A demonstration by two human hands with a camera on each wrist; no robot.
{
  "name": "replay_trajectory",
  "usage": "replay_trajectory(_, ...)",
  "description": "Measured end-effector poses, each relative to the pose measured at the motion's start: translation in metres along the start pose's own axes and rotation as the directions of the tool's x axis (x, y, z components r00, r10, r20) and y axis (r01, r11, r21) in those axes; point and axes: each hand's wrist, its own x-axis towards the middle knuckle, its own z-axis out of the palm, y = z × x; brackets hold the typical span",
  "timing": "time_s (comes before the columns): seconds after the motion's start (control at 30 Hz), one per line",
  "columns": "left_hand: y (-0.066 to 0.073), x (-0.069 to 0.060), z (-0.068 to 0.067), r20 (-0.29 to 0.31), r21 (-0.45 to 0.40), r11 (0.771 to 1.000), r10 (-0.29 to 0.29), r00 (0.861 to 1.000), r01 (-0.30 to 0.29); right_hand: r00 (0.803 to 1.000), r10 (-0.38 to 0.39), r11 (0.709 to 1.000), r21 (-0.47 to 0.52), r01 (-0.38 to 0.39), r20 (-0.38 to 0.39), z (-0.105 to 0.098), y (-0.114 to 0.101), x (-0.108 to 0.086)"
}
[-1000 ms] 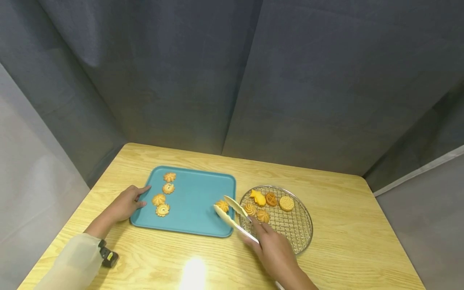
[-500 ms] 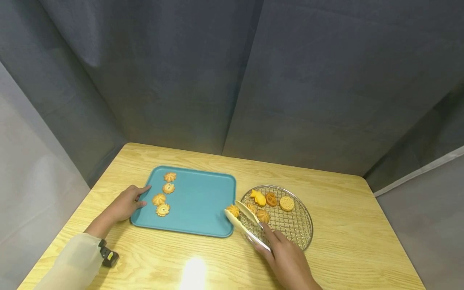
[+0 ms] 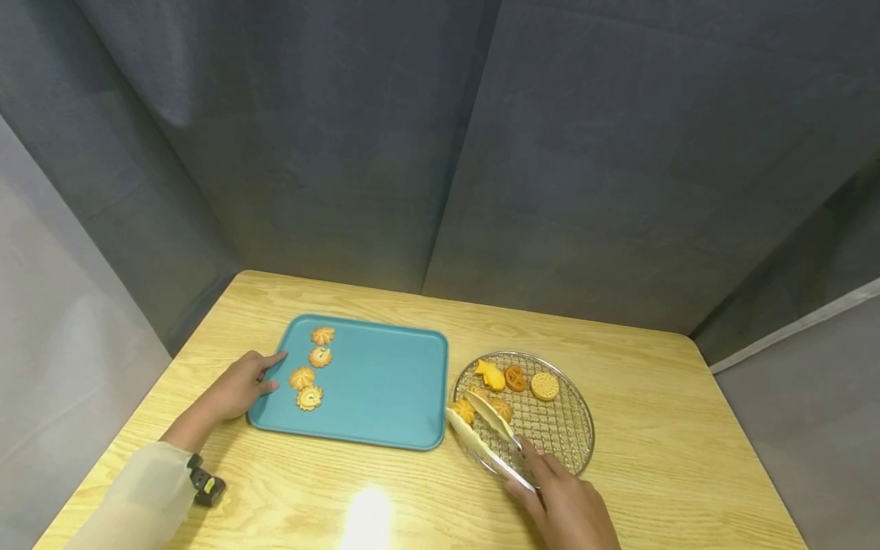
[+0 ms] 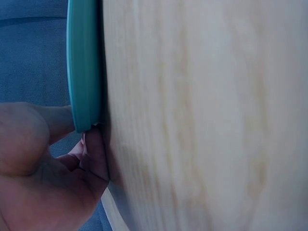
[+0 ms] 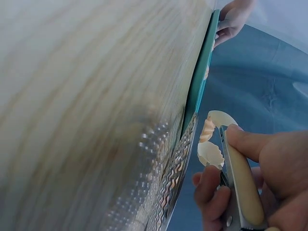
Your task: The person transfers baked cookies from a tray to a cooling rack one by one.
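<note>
At the blue tray's (image 3: 385,382) left edge, my left hand (image 3: 241,386) grips the rim, thumb and fingers on either side of it in the left wrist view. Several flower-shaped cookies lie in a line along the tray's left part, such as one cookie (image 3: 309,398). My right hand (image 3: 567,504) holds a pair of tongs (image 3: 476,441) with cream-coloured tips. Between those tips sits a ridged golden cookie (image 3: 464,412), over the left edge of the round wire rack (image 3: 550,439). In the right wrist view the cookie (image 5: 207,130) appears raised off the rack.
On the rack lie a fish-shaped biscuit (image 3: 491,375), a pretzel (image 3: 515,378), a round biscuit (image 3: 545,386) and a ridged cookie (image 3: 502,408). Another swirled cookie is partly hidden behind the tongs. Wooden table (image 3: 653,428) surrounds both, with grey curtains (image 3: 584,153) behind.
The right hand has moved right with the tongs and the ridged cookie, from above the tray's right part to the rack's left edge. Left hand and tray stay put.
</note>
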Motion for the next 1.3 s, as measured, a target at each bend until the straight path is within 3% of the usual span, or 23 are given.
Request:
replay_trajectory(0.47, 0.002, 0.000, 0.000, -0.004, -0.008, 1.000, 0.000, 1.000, 0.000, 0.995, 0.059, 0.998, -0.038, -0.056, 0.080, -0.008, 0.015, -0.012)
replay_trajectory(0.97, 0.003, 0.000, 0.000, -0.001, -0.014, 1.000, -0.015, 1.000, 0.015, 0.997, 0.033, 0.997, -0.072, -0.028, 0.069, -0.016, 0.019, -0.018)
replay_trajectory(1.3, 0.001, 0.000, -0.001, -0.002, -0.004, 1.000, -0.003, 1.000, 0.003, 0.997, 0.056, 0.997, -0.047, -0.054, 0.045, -0.019, 0.019, -0.020)
